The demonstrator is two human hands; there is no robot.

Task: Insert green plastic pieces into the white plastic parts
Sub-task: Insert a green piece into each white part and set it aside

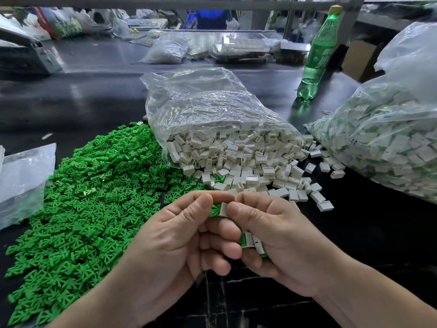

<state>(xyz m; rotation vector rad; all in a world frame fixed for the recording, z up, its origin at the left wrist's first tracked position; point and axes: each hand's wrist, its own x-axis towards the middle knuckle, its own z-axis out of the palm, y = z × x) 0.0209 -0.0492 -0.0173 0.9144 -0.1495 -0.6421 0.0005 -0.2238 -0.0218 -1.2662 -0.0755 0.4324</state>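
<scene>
Far left: a crumpled clear bag (21,176), flat on the dark table (71,102). Just beside it, a broad heap of green pieces (89,209), loose on the tabletop and reaching from the near edge back to the middle of the table.

Near the middle, low in view: the left hand (175,242), thumb and forefinger pinching a single green piece (214,210), the other fingers curled in below. Touching that piece on its right side, a white part (223,209), pinched between the thumb and forefinger of the right hand (272,240). Both held above the table, between the two heaps. How far the green one sits inside the white one, impossible to tell.

In the right palm, under the curled lower fingers, a small stack of white and green pieces (254,242), edges showing.

Behind the hands: an open clear sack (208,110) lying on its side, mouth toward the camera, with white parts (248,166) spilling out in a pile that touches the green heap at its left edge.

Further right and back: a green bottle (318,58) with a yellow cap, upright on the table. Behind it, a cardboard box (359,60).

Far right: a big full sack (390,138) of white parts with green showing through, just beside the spilled pile.
</scene>
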